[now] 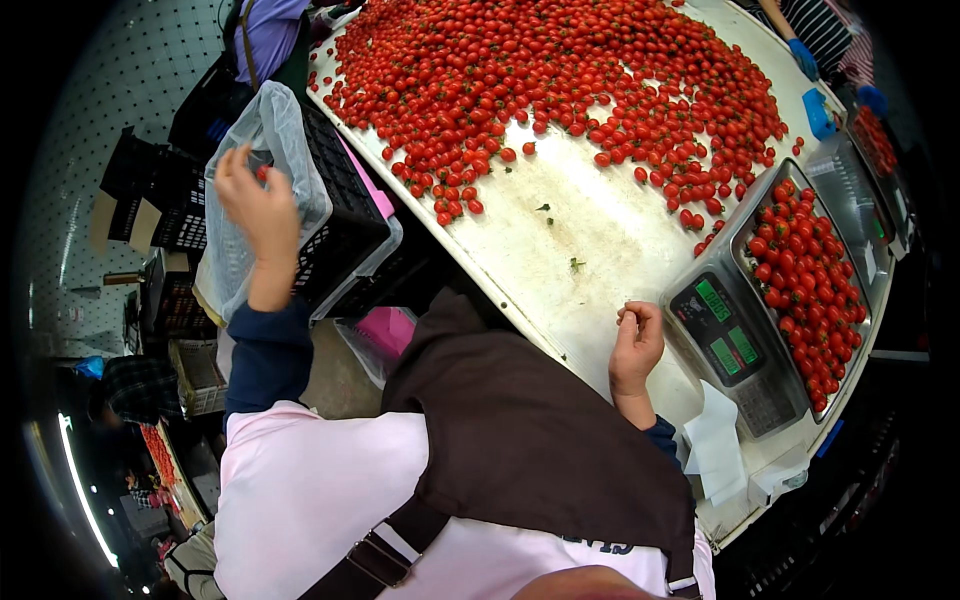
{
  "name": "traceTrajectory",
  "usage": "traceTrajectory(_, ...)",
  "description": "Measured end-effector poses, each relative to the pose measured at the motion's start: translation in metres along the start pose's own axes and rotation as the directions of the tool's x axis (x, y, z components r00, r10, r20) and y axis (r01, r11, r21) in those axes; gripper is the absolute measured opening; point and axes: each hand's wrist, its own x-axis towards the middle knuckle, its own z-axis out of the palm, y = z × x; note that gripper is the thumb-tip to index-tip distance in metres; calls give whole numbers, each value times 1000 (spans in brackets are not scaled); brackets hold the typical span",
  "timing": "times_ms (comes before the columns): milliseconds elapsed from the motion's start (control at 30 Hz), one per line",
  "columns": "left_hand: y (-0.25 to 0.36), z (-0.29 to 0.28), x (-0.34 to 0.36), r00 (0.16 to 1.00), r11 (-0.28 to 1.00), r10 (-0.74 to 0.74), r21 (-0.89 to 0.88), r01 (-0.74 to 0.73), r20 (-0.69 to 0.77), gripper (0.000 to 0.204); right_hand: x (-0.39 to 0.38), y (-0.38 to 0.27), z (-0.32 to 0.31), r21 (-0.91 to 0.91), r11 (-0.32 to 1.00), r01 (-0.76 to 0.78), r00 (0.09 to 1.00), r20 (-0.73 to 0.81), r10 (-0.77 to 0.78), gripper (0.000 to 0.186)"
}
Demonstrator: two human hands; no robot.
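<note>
Left hand [260, 205] above bag-lined crate [345, 215], curled right hand [637, 348] near tray [743, 251] of tomatoes [805, 285]: either's grip is unclear.

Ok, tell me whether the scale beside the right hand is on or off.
On: the scale has its display windows lit green, with dark digits showing.

Hands tallied two, the left hand [262, 205] and the right hand [637, 352], at one desk [600, 230]. Tomatoes [520, 60] ran past counting: one wide heap, plus one trayful [800, 290] on the near scale [672, 308]. One small tomato [263, 172] showed at the left hand. Scales numbered two, the far scale [850, 178] partly hidden; the near one bore three green readouts [713, 298]. Also noted: three green scraps [576, 265] mid-desk, two blue gloves [803, 58].
</note>
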Motion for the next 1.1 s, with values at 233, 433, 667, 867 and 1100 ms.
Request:
traceTrajectory(233, 66, 78, -108, 824, 982, 98, -188, 10, 557, 83, 1, -1, 1, 42, 998, -47, 999, -26, 48, 9)
traceTrajectory(433, 99, 137, -132, 573, 992, -37, -39, 121, 819, 97, 0, -2, -3, 89, 994, -61, 997, 47, 57, 11)
traceTrajectory(667, 111, 188, -117, 623, 992, -77, -5, 129, 779, 83, -1, -5, -2, 127, 989, -80, 996, 47, 75, 10)
traceTrajectory(867, 99, 250, -73, 614, 980, -140, 21, 197, 777, 80, 0, -3, -3, 190, 976, -107, 994, 42, 101, 10)
traceTrajectory(1100, 94, 264, -52, 817, 970, -61, -160, 185, 573, 60, 1, -1, -2, 177, 977, -118, 993, 42, 113, 10)
